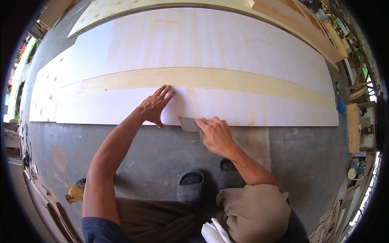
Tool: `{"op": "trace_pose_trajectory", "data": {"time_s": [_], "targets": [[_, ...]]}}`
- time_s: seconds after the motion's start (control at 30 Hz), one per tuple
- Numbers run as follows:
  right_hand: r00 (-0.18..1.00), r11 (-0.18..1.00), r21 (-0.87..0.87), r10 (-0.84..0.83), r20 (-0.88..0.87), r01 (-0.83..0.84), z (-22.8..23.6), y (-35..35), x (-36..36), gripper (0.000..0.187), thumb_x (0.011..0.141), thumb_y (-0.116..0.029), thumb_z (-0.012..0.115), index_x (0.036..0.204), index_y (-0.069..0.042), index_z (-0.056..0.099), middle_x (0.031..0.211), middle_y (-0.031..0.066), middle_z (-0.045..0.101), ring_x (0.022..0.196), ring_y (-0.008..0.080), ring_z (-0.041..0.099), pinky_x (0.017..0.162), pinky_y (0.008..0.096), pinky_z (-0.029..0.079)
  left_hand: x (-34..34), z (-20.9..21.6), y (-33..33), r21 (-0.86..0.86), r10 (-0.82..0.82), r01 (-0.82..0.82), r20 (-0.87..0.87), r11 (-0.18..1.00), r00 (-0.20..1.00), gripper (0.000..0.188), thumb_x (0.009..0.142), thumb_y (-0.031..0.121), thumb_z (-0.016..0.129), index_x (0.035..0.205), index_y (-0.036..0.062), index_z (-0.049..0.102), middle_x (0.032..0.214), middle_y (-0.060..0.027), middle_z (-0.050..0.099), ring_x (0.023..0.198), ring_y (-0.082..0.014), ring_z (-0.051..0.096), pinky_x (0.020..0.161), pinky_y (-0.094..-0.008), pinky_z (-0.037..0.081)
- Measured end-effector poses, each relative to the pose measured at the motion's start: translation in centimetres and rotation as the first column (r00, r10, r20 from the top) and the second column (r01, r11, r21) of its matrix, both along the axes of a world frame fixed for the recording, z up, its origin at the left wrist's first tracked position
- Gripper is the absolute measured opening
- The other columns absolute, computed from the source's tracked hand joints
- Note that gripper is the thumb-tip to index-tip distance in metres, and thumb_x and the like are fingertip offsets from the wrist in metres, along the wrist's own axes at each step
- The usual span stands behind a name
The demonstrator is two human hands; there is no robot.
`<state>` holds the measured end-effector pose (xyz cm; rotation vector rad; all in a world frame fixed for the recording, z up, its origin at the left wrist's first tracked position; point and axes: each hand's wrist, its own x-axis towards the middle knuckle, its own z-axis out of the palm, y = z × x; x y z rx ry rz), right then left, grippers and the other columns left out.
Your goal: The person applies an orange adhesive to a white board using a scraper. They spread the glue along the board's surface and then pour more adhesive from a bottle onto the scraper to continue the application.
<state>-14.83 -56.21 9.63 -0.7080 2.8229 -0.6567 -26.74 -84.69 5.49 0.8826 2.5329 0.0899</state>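
Note:
A long pale board (259, 107) lies on the floor in front of me, its near edge toward my feet. Yellowish streaks of a smeared coating mark its right part; to the left its near strip is plain white up to a straight line. On that white strip rests my left hand (156, 106), fingers spread and holding nothing. My right hand (215, 135) grips a thin flat grey-brown scraper (189, 124) at its right end. The scraper's blade lies at the board's near edge, just right of my left hand. A bare yellowish wood band (194, 77) runs lengthwise across the board.
More panels (48, 89) lie at the left and beyond the far edge. Planks (300, 24) stand at the far right. A blue coiled hose (341, 107) lies by the right end. A crumpled yellow bag (75, 192) sits left of my arm, and my dark slippers (191, 182) are on the grey floor.

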Motion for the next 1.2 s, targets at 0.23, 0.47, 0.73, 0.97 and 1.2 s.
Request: {"op": "trace_pose_trajectory", "data": {"time_s": [0.23, 0.47, 0.73, 0.97, 1.2], "targets": [[0.873, 0.961, 0.256, 0.031, -0.487, 0.108, -6.8, -6.8, -8.2, 0.056, 0.092, -0.013, 0.062, 0.143, 0.009, 0.055, 0.132, 0.0310, 0.065, 0.117, 0.0412, 0.063, 0.098, 0.0516, 0.049, 0.2, 0.6, -5.2, -0.046, -0.033, 0.029, -0.096, 0.999, 0.995, 0.155, 0.037, 0.045, 0.104, 0.165, 0.0091, 0.024, 0.171, -0.0255, 0.019, 0.161, -0.0378, 0.018, 0.131, -0.0567, 0.021], [0.933, 0.898, 0.266, 0.359, 0.017, -0.351, -3.0, -6.4, -1.5, 0.051, 0.086, -0.013, 0.066, 0.132, 0.009, 0.063, 0.113, 0.0251, 0.074, 0.098, 0.0347, 0.070, 0.090, 0.0503, 0.053, 1.1, 0.0, -9.4, -0.064, 0.112, -0.118, -0.091, 0.991, 0.990, 0.157, 0.038, 0.043, 0.105, 0.168, 0.0167, 0.020, 0.172, -0.0217, 0.018, 0.160, -0.0388, 0.018, 0.128, -0.0642, 0.022], [0.607, 0.524, 0.327, -0.754, -0.252, 0.786, -2.3, 21.0, -2.7, 0.025, 0.099, -0.017, 0.059, 0.107, 0.000, 0.074, 0.109, 0.0282, 0.070, 0.107, 0.0435, 0.066, 0.093, 0.0569, 0.053, 1.4, 0.7, -10.2, -0.075, 0.154, -0.160, -0.076, 0.984, 0.985, 0.155, 0.040, 0.045, 0.104, 0.169, 0.0209, 0.021, 0.174, -0.0190, 0.017, 0.162, -0.0360, 0.016, 0.129, -0.0618, 0.022], [0.395, 0.262, 0.424, -0.880, -0.263, 0.867, -4.9, 39.0, -5.2, 0.034, 0.099, -0.028, 0.055, 0.116, -0.006, 0.074, 0.117, 0.0267, 0.073, 0.113, 0.0445, 0.069, 0.095, 0.0553, 0.055, 0.8, -0.7, -9.0, -0.024, 0.141, -0.143, -0.081, 0.989, 0.987, 0.154, 0.039, 0.045, 0.104, 0.168, 0.0216, 0.023, 0.174, -0.0189, 0.019, 0.162, -0.0355, 0.017, 0.129, -0.0619, 0.023], [0.812, 0.651, 0.500, -0.535, -0.232, 0.572, -5.8, 17.1, -8.1, 0.021, 0.089, -0.020, 0.066, 0.090, -0.002, 0.075, 0.092, 0.0208, 0.077, 0.091, 0.0378, 0.076, 0.081, 0.0463, 0.062, 1.2, 0.5, -10.0, -0.026, 0.145, -0.148, -0.079, 0.989, 0.986, 0.155, 0.038, 0.045, 0.104, 0.168, 0.0217, 0.023, 0.173, -0.0195, 0.020, 0.161, -0.0363, 0.017, 0.129, -0.0623, 0.023]]}}
